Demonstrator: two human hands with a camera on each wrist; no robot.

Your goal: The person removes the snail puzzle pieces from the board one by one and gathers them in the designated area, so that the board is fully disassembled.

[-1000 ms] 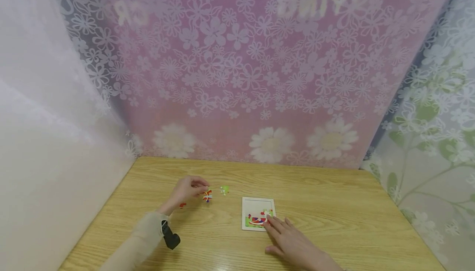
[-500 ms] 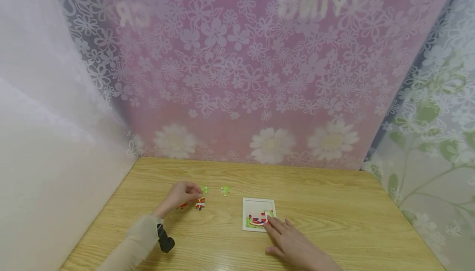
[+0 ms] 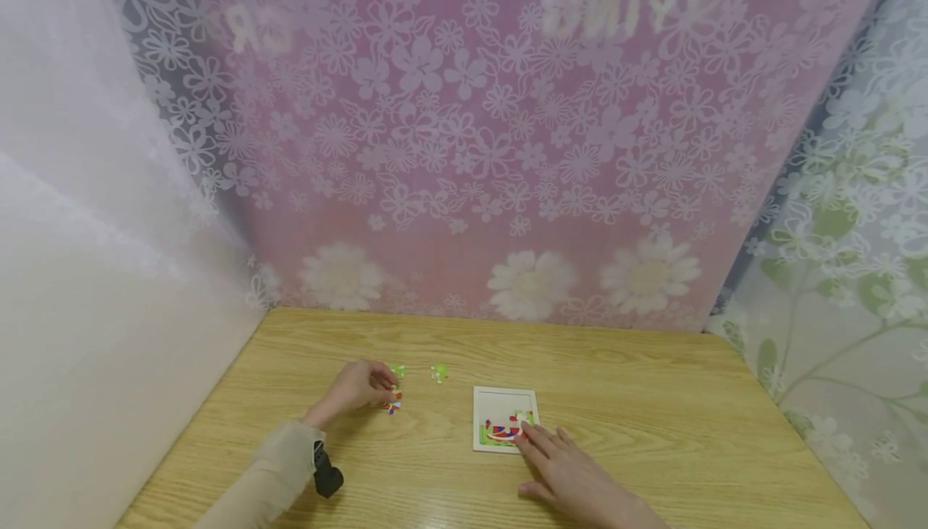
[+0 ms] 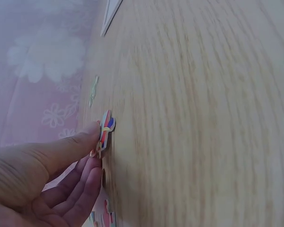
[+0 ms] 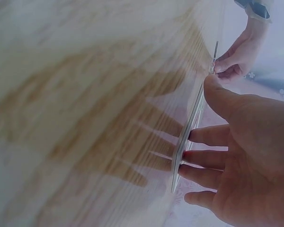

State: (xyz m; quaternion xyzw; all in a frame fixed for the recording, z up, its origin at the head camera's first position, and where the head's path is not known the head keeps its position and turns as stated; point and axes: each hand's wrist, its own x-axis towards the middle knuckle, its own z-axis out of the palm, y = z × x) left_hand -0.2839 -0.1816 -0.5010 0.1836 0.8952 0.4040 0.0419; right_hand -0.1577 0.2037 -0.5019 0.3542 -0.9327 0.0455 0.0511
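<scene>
My left hand (image 3: 355, 390) pinches a red, white and blue jigsaw piece (image 4: 105, 130) between thumb and fingertips, close over the table's left part. Its colours also show in the head view, just right of the fingers. A white puzzle tray (image 3: 476, 420) lies flat near the table's middle, its lower part filled with coloured pieces (image 3: 500, 432). On the tray's lower right corner rest the extended fingers of my right hand (image 3: 569, 464), covering some of the picture. The right wrist view has these fingers (image 5: 206, 158) spread at the tray's edge.
Two green jigsaw pieces lie behind: one (image 3: 439, 372) between left hand and tray, one (image 3: 399, 370) just past the left fingertips. Another red piece (image 4: 108, 216) lies below the left hand in its wrist view. A floral curtain (image 3: 464, 191) borders the wooden table (image 3: 616, 384).
My left hand has moved left and nearer with the red piece, which has turned. One green piece came into view behind it; another red piece became hidden in the head view. My right hand stays put.
</scene>
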